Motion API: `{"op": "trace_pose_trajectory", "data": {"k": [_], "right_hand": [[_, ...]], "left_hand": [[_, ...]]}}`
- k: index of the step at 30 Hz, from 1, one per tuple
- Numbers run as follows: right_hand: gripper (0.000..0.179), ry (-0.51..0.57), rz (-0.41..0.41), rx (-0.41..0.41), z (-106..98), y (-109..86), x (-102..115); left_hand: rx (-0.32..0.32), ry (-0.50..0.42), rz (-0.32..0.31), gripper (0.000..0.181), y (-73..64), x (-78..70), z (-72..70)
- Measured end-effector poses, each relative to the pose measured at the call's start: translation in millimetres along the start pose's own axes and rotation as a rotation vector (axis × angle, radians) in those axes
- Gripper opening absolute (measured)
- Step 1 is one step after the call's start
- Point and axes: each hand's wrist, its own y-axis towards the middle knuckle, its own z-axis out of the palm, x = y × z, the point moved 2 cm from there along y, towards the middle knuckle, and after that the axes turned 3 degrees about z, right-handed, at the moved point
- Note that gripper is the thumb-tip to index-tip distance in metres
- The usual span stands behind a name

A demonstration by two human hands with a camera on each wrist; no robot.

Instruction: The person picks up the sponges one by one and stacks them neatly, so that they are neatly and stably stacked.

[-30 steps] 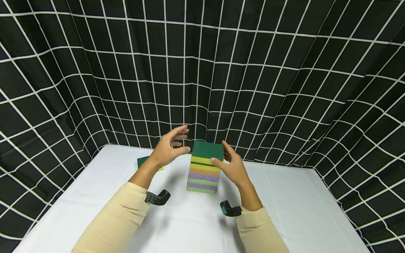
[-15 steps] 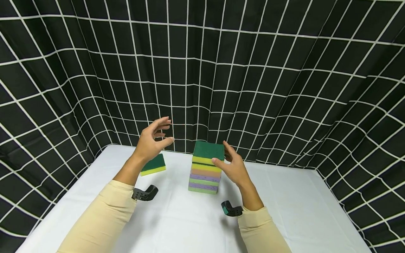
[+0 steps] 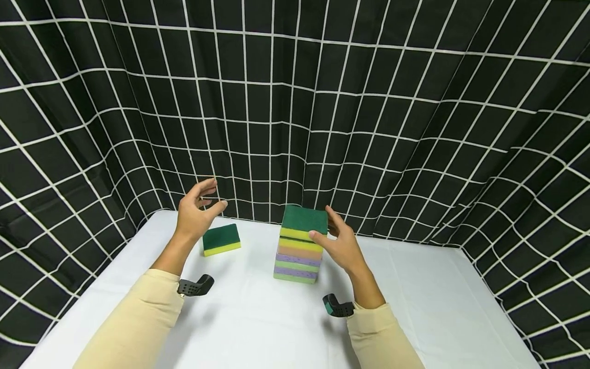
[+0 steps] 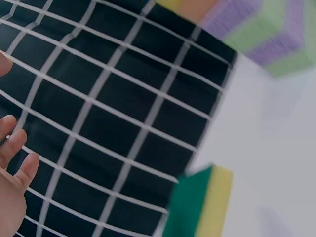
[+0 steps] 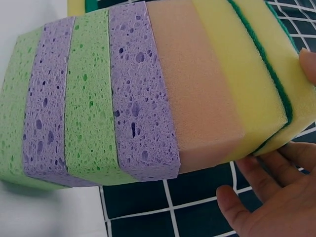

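A stack of several sponges (image 3: 298, 259) stands on the table in the head view, light green and purple below, then a peach layer, then two yellow sponges with green scouring faces. My right hand (image 3: 343, 244) holds the top sponge (image 3: 304, 219), thumb at its near side and fingers at its far right side. One loose yellow sponge (image 3: 222, 239) with a green face lies left of the stack. Above and left of it hovers my left hand (image 3: 193, 215), fingers loosely bent and apart from the thumb, holding nothing. The right wrist view shows the stack's porous side (image 5: 143, 94) closely.
A white-covered table (image 3: 258, 328) carries the sponges. Behind it and at both sides hangs a black curtain with a white grid (image 3: 295, 113). Black wrist devices (image 3: 197, 285) sit on both forearms.
My left hand has moved left, away from the stack, past the loose sponge, which is now fully uncovered. The right hand and the stack have hardly moved.
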Motion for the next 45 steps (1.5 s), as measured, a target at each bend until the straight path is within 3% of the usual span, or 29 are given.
{"op": "trace_pose_trajectory", "data": {"k": [9,17,24,34,45], "right_hand": [[0.077,0.007,-0.002,0.005,1.4,2.9,5.4],[0.078,0.006,-0.001,0.005,1.9,2.0,4.7],[0.077,0.001,-0.007,-0.012,-3.1,2.7,9.0],[0.077,-0.004,-0.009,-0.007,-0.6,2.7,7.3],[0.077,-0.018,-0.001,-0.004,1.4,1.8,4.1]], "left_hand": [[-0.037,0.072,-0.134,0.059,-17.9,32.5,-10.6],[-0.065,0.082,-0.204,0.060,-27.7,54.5,-11.6],[0.012,0.079,-0.277,0.068,-31.8,73.5,-5.5],[0.197,0.151,-0.483,0.089,-41.8,98.5,-4.3],[0.339,0.233,-0.597,0.098,-52.5,116.9,-1.9]]}}
